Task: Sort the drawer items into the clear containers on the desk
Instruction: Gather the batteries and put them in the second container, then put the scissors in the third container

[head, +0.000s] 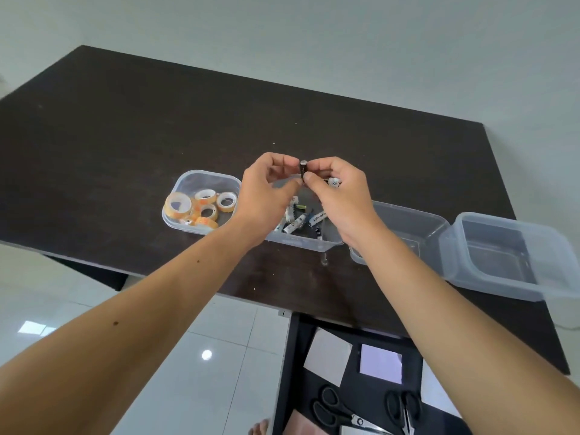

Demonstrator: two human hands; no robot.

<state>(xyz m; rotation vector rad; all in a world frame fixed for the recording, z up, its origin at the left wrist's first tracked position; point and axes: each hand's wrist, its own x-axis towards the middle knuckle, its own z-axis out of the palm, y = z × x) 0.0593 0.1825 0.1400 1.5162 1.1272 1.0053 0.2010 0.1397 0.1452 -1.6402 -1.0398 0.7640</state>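
— Reaching out over the dark desk (pixel 125 136), are both arms at full stretch?

— Yes. Bare forearms run up from the bottom edge and meet above the middle container (pixel 301 243). The left hand (pixel 266 196) has its fingers curled, thumb and forefinger closed at the lower end of a small dark cylinder (pixel 303 169), likely a battery. The right hand (pixel 339 196) pinches the same piece between thumb and forefinger from the other side. It stands upright between the two hands, its round metal cap on top.

— What lies below?

— A clear, soft-cornered plastic tub with white and dark batteries (pixel 295 219) lying loose in it. Left of it, a like tub (pixel 188 180) holds rolls of tape (pixel 204 207), glossy rings with orange-printed cores. To the right sit two more clear tubs: one (pixel 408 221) partly hidden by the right wrist, one (pixel 502 246) at the desk's edge, both seemingly bare.

— And the drawer?

— Open under the desk's near edge (pixel 361 387), black inside, with two black-handled scissors (pixel 339 409), (pixel 405 409) and pale square papers (pixel 379 364).
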